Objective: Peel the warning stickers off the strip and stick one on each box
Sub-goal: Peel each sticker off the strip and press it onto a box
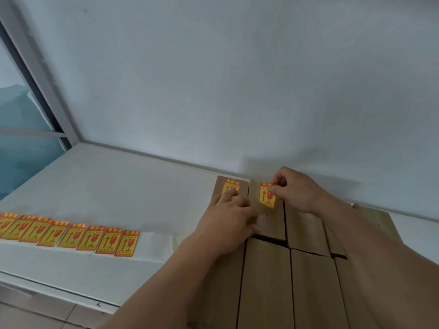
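Note:
Several brown cardboard boxes stand packed together on the white table at the lower right. The far-left box carries a yellow and red warning sticker. My left hand rests with straight fingers across that box and the one beside it. My right hand pinches the top edge of a second warning sticker that lies over the neighbouring box. A strip of several more stickers lies flat on the table to the left.
The white table runs back to a white wall. A grey window frame stands at the left. The table's front edge lies at the lower left, with tiled floor below it.

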The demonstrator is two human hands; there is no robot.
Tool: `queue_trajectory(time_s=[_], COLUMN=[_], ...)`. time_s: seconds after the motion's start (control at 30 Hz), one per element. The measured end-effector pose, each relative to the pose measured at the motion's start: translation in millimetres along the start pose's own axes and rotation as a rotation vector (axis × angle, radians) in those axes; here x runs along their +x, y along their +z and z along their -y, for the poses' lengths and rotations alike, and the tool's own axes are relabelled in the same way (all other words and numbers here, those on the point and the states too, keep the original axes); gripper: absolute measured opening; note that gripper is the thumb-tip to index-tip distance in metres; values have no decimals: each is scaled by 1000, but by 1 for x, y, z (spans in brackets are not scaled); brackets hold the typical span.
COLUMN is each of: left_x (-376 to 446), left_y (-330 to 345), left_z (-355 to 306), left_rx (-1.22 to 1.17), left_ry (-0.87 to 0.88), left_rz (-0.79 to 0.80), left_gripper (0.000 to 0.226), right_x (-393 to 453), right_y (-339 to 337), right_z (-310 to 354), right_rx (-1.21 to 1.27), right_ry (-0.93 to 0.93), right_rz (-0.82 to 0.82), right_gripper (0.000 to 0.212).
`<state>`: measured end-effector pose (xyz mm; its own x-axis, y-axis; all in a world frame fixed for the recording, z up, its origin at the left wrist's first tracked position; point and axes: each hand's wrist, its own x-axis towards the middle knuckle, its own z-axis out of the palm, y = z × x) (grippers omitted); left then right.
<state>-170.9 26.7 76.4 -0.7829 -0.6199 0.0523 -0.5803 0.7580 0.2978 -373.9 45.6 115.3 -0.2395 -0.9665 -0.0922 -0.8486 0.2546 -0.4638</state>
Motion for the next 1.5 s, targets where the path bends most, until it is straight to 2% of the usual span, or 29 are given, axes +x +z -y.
queue_trajectory(time_s=[1.1, 1.37, 1.5], left_x=[-1, -1, -2], left_y=[2, 3, 4], left_z=[0, 0, 0], left_rx=[-37, -30, -26], left_ry=[-36, -39, -41], left_rz=[20, 1, 2], left_gripper=[42, 41, 41], right_x=[16, 8, -6], right_y=[15, 21, 26], right_z=[-2, 3, 1], right_rx=[-105, -180, -242], right_ry=[53, 18, -48], right_rz=[71, -49, -124], right_gripper=[14, 10, 25])
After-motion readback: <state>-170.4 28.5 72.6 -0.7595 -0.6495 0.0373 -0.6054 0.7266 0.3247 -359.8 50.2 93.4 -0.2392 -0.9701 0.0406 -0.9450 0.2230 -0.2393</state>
